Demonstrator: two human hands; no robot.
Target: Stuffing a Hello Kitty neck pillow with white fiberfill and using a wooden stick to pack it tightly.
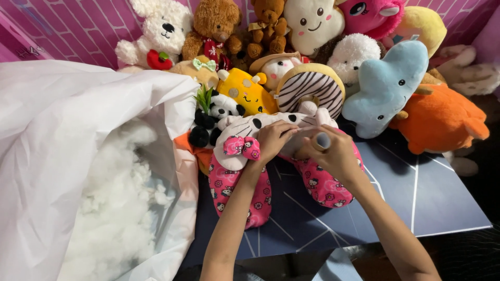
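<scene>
While both arms reach forward over the dark blue board, the left hand presses down with curled fingers on the white top of a pink cat-faced neck pillow, just beside its pink bow. The right hand is closed around a small grey-tipped tube, held upright against the same pillow's right arm. The pillow lies on the board, its two pink patterned legs pointing toward the person.

Crowding the far side is a heap of soft toys. A zebra-striped ring cushion and a yellow giraffe toy touch the pillow's back edge, and a small panda sits against its left. A pale blue star-shaped plush and an orange plush stand just right of the hands. Behind them are a white bear, a brown bear and a pink plush, against a pink wall.

At the left, a big white plastic bag gapes open, full of white fibre stuffing; its edge lies near the pillow's left leg.
</scene>
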